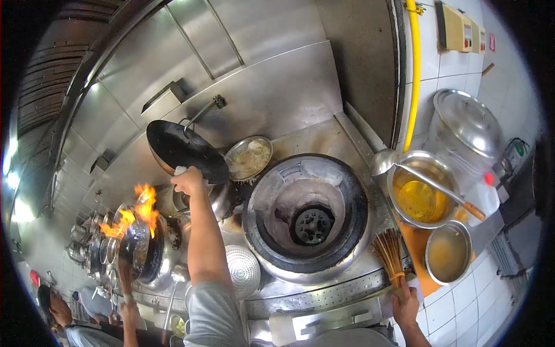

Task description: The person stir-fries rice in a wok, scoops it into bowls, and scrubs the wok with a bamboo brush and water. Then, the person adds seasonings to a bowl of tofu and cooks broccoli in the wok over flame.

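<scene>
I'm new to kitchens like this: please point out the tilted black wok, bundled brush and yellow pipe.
Wok (180, 148), head view, on its dark body.
Brush (389, 254), head view, on its bristles.
Yellow pipe (416, 70), head view, along its middle.

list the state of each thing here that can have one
Wok: tilted, in left grip
Brush: bristles up, in right grip
Near burner: uncovered, no flame visible
Far wok: flames rising
Tall pot: lid on
Large bowl: yellow liquid inside, ladle across
Small bowl: cloudy liquid inside
Back bowl: food inside

Bright, fisheye-bowed, black-cornered; white lights glare far left of wok burner, orange flames glow nearer.
</scene>
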The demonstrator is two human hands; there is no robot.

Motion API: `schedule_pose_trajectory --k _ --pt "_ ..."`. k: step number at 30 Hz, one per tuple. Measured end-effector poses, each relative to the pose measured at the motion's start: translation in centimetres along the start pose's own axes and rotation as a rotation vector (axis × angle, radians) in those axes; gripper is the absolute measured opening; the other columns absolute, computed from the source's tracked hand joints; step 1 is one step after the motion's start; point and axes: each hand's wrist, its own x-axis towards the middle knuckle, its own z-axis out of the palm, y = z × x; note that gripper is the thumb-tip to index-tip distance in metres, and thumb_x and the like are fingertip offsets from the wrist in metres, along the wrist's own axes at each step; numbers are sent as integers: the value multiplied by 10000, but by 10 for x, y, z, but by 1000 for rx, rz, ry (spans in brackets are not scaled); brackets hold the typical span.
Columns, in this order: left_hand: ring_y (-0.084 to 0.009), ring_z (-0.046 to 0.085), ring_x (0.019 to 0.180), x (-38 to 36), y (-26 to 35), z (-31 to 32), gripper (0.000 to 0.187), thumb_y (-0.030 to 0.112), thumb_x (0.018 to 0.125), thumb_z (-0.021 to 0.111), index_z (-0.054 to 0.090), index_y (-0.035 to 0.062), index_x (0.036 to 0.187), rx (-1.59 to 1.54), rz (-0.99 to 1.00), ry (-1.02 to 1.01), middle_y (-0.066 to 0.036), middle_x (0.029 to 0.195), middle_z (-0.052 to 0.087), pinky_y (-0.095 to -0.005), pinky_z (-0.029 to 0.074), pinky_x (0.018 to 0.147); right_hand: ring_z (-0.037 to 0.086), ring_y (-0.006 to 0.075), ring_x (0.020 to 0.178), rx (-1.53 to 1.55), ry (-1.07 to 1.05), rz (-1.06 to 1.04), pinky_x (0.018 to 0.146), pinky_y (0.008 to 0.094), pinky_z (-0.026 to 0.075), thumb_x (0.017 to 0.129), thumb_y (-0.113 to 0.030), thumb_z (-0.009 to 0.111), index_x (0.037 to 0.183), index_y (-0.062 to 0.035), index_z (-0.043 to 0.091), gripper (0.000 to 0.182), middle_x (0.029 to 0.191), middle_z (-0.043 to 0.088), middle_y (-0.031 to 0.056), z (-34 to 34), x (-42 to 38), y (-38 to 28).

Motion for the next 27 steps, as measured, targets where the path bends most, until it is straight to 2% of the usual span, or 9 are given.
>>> schedule_pose_trajectory --k 3,6,10,12,15,16,20,22,27 --pt "-332 614 807 50 -34 0 326 145 782 605 471 17 1050 -475 -305 -283 -156 971 549 -447 535 704 570 401 890 -13 14 -70 767 462 470 726 -77 658 1363 -97 451 670 978 561 231 6 -3 9" --pt "-287 606 706 52 -84 -11 172 135 833 558 515 70 986 -823 -352 -567 -88 821 563 -419 544 595 563 402 910 -26 4 -52 768 460 472 724 -80 656 1368 -101 446 678 1024 539 229 8 -4 8" --pt "-261 540 617 -16 -106 -58 157 174 914 405 512 113 817 -945 -662 -780 -60 692 521 -493 503 578 562 428 902 -76 58 -184 783 463 484 717 -73 685 1379 -89 426 711 1055 501 258 15 -4 13" --pt "-293 592 775 -46 -111 -57 163 205 916 415 545 115 877 -1088 -815 -765 -76 816 591 -525 511 707 562 408 913 -122 -21 -98 766 469 482 718 -136 677 1397 -114 402 732 1039 513 240 14 -2 14" --pt "-320 606 940 -78 -134 -25 237 246 915 427 555 117 1068 -1134 -824 -706 -103 1060 621 -545 492 827 564 414 909 -133 -64 -103 762 471 485 731 -201 684 1395 -117 404 726 1022 518 247 7 0 8" --pt "-302 608 945 -97 -125 -33 263 184 893 445 510 100 1134 -1169 -796 -722 -94 1055 602 -507 538 769 564 414 909 -136 -54 -114 762 471 485 731 -201 684 1395 -117 404 726 1022 518 247 3 1 5" --pt "-292 639 888 -101 -143 3 306 302 904 530 521 97 1130 -1048 -758 -748 -91 1049 616 -482 556 710 542 410 946 -236 -223 -95 810 463 476 700 -225 713 1393 -74 394 779 1107 486 251 -10 0 10" --pt "-288 650 864 -107 -136 -13 336 358 905 561 530 98 1115 -978 -767 -808 -91 1029 627 -468 561 692 495 413 1020 -252 -132 -330 882 479 435 688 -235 719 1394 -47 380 805 1133 475 258 -12 3 22" --pt "-253 663 732 -135 -159 -73 361 460 918 542 579 126 1046 -948 -715 -853 -78 906 667 -386 537 621 467 405 1059 -78 -124 -442 914 472 404 685 -189 720 1338 -18 427 735 1141 469 247 -33 16 34"
